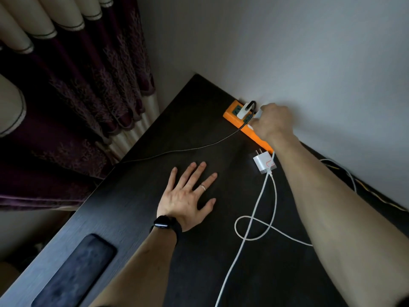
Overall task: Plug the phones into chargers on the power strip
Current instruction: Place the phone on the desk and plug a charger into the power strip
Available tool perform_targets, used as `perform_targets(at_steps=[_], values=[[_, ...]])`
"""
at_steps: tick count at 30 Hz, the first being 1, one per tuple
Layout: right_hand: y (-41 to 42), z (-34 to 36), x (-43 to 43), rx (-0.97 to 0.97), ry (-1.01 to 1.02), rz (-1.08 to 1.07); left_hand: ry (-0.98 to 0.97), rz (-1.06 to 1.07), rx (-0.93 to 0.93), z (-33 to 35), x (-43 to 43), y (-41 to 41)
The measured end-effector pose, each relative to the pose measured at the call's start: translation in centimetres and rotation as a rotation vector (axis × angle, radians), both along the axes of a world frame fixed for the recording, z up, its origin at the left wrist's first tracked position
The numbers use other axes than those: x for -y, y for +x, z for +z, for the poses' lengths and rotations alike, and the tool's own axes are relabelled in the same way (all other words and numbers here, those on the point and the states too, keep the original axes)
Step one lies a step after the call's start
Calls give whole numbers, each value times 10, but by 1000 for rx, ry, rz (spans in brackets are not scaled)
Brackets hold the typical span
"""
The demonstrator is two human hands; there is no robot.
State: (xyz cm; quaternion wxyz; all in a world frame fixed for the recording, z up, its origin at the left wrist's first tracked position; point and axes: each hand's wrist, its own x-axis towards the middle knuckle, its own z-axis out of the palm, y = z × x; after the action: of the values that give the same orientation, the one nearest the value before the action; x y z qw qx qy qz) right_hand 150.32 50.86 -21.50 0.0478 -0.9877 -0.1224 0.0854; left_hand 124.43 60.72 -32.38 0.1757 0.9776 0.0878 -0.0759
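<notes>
At the far left, a dark maroon patterned curtain [93, 89] hangs beside my dark wood-grain desk [199, 251]. Near the desk's left edge a black slab-shaped phone [75, 271] lies flat, well apart from any cable. My left hand [188, 200], with a black smartwatch [164, 223] on the wrist, rests palm-down on the desk, its grip splayed wide and holding nothing. A dark braided cable [177, 150] runs across the desk up to a white charger [243, 110] seated in the orange plastic power strip [234, 118] against the wall. My right hand [273, 122] sits over the strip, its grip closed on something small and white, perhaps another plug; I cannot tell for sure. Just beside the strip a white square charger block [264, 165] lies loose, its white cable [254, 220] looping across the desk.
</notes>
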Motion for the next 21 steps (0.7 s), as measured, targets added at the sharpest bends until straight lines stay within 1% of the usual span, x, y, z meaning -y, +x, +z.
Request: perform_targets(at_steps=[2,5,10,15,18,21], values=[[1,1,1,-23,27,-22,-2,-15,-13,1,-2,0],[2,2,0,-31,4,-9,-8,-7,4,2,-1,-2],[9,2,2,28,-45,81,-8,-6,9,2,0,0],[5,-5,5,87,-56,121,-14,-6,-4,3,0,-2],[6,-10,5,107,0,99,-15,-7,-8,3,1,-2],[11,-14,3,129,102,52,-21,-10,-15,2,2,0]])
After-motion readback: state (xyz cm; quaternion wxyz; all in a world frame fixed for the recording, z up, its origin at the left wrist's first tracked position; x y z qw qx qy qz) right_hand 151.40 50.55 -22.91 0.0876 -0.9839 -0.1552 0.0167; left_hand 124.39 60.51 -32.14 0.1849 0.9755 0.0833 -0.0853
